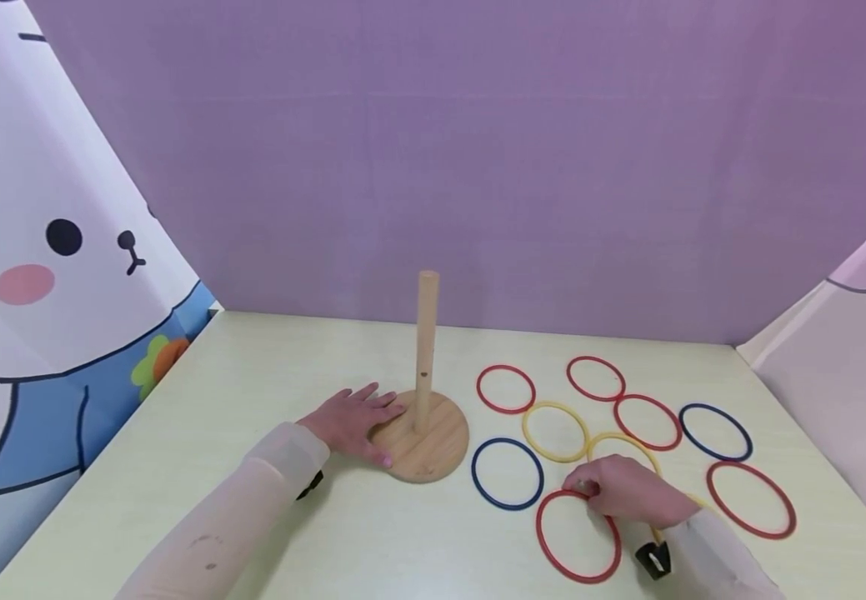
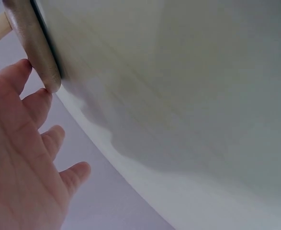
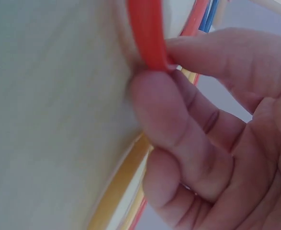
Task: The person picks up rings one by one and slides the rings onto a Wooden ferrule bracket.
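Observation:
A wooden post [image 1: 426, 342] stands upright on a round wooden base [image 1: 440, 442] near the middle of the table. My left hand [image 1: 353, 423] rests with spread fingers on the base's left edge; in the left wrist view its fingertips [image 2: 44, 98] touch the rim. To the right, my right hand [image 1: 623, 490] pinches a red ring [image 1: 581, 578] at its far edge, between thumb and fingers. The right wrist view shows this ring [image 3: 147, 33] in the pinch, with a yellow ring [image 3: 118, 191] close by the lower fingers.
Several other rings lie flat on the table's right half: a blue ring [image 1: 508, 507] near the base, red ones such as the red ring [image 1: 506, 410], a yellow ring [image 1: 555, 458], and a blue ring [image 1: 716, 455] far right. A purple cloth [image 1: 478, 167] hangs behind the table [image 1: 290, 333].

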Tool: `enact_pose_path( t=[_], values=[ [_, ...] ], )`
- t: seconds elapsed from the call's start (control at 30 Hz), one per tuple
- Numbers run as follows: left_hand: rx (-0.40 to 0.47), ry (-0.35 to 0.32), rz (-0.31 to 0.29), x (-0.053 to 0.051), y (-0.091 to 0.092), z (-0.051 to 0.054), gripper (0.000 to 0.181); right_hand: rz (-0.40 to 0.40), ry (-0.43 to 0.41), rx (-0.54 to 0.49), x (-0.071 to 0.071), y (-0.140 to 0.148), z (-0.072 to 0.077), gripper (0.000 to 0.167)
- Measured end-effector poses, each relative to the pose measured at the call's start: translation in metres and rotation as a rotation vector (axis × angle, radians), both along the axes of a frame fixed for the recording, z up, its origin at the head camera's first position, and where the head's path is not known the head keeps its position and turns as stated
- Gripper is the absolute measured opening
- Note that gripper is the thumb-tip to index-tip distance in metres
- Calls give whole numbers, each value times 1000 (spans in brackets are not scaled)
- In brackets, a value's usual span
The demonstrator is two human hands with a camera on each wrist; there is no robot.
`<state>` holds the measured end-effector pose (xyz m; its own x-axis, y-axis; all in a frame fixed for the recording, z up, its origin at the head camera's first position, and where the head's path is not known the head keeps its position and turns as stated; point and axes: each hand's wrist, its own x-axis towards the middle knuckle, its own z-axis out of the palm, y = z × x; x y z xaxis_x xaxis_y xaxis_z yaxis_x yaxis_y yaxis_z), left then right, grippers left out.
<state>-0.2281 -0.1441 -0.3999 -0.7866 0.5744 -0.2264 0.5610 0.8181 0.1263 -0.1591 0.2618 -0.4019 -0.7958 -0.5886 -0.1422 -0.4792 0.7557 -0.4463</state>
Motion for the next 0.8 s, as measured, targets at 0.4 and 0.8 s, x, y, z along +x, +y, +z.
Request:
enact_pose_path(
  t=[0.4, 0.8],
  values=[
    [-18, 12, 2, 2, 0, 2, 86, -89, -176, -185, -3, 4, 6, 30],
    [-8, 14, 9, 4, -1, 3, 87, -195, -289, -378, -2, 14, 15, 32]
  ],
)
